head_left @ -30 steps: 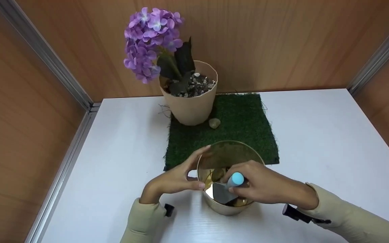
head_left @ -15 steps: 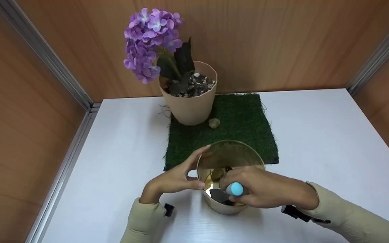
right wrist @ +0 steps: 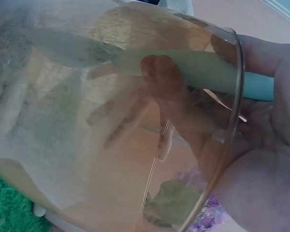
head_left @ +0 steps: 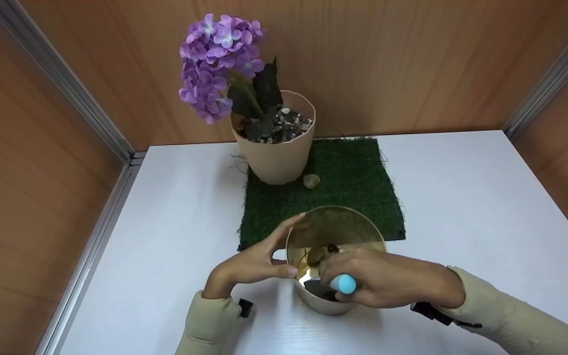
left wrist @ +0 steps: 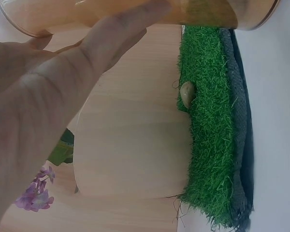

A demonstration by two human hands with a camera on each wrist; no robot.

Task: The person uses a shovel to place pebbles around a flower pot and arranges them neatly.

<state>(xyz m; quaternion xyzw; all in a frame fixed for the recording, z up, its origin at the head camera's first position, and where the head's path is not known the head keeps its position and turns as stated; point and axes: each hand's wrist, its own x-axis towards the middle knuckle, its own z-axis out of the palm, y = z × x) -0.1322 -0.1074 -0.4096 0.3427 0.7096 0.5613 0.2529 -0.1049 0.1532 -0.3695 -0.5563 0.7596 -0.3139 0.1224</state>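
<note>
A clear, amber-tinted round vessel (head_left: 327, 308) stands on the table at the front edge of the grass mat. My left hand (head_left: 256, 261) steadies its left side, thumb near the front rim and fingers along the back wall. Inside the mouth, my right hand (head_left: 372, 278) grips a small trowel by its light blue handle (head_left: 346, 284); the dark blade points down into the vessel, partly hidden by the hand. The right wrist view shows the trowel handle (right wrist: 198, 67) through the clear wall. A brownish stone (head_left: 315, 256) and a smaller dark one lie in the vessel.
Behind the vessel, a beige pot (head_left: 276, 160) with purple flowers (head_left: 210, 69) and pebbly soil stands on the green mat (head_left: 348, 192). One pale stone (head_left: 311, 181) lies beside the pot. Wooden panels (head_left: 412, 64) enclose the white table.
My right hand has lowered and shifted slightly toward me inside the vessel, taking the trowel's blade deeper and more out of sight. The left hand keeps its place on the vessel.
</note>
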